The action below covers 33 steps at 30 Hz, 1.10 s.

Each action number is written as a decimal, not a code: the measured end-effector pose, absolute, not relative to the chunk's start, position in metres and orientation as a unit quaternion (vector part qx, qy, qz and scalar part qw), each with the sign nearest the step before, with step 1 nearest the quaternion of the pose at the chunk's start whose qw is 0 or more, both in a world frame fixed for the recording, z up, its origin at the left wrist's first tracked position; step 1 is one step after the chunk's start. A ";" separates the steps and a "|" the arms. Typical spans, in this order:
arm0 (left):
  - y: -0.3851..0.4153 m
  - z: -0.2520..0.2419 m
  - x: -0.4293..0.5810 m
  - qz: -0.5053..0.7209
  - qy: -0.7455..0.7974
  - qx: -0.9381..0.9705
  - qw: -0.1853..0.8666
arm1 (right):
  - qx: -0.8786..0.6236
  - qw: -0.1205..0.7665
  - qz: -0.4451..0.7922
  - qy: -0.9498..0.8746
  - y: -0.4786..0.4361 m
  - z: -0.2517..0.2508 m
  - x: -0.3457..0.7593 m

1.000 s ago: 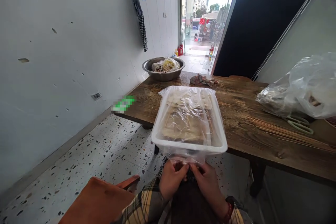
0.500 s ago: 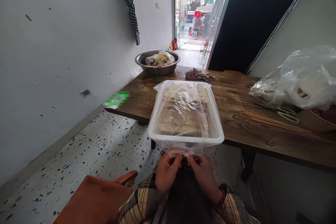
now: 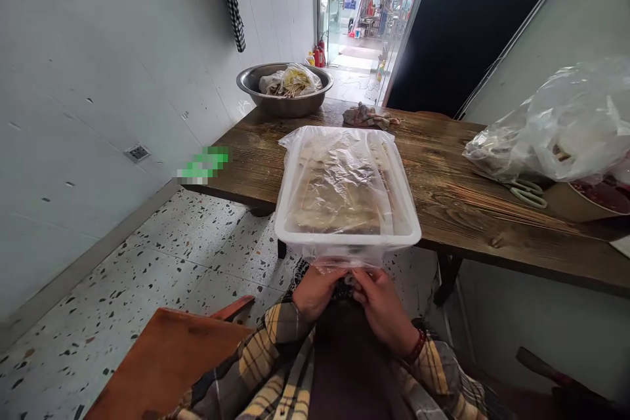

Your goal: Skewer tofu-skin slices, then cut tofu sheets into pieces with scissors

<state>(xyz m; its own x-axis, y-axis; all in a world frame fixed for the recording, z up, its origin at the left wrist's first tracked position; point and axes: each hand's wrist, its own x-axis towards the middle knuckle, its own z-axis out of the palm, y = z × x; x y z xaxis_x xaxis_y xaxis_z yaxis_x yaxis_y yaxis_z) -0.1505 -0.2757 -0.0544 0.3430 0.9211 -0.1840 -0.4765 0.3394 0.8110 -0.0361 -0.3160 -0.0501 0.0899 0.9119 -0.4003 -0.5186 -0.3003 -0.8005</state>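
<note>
Together at the bottom of the view, the left hand (image 3: 315,290) and right hand (image 3: 381,305) pinch the loose edge of the clear plastic liner (image 3: 339,261) hanging under the near rim of the white tub (image 3: 344,237). That tub overhangs the bench (image 3: 443,200) edge; a metal basin (image 3: 283,105) and scissors (image 3: 529,191) sit farther off

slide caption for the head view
Left hand and right hand pinch the bag hanging below a tub on a table
</note>
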 end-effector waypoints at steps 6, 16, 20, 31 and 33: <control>-0.271 -0.055 -0.144 0.466 0.348 0.356 0.731 | -0.522 0.564 0.601 -0.220 -0.313 -0.053 -0.040; -0.276 -0.058 -0.137 0.436 0.425 0.396 0.687 | -0.553 0.584 0.542 -0.243 -0.302 -0.058 -0.047; -0.275 -0.049 -0.140 0.419 0.421 0.390 0.703 | -0.542 0.568 0.566 -0.252 -0.303 -0.056 -0.044; -0.280 -0.036 -0.127 0.408 0.484 0.387 0.670 | -0.543 0.526 0.566 -0.330 -0.318 -0.054 -0.033; -0.281 -0.038 -0.123 0.413 0.499 0.390 0.654 | -0.560 0.523 0.538 -0.352 -0.320 -0.057 -0.031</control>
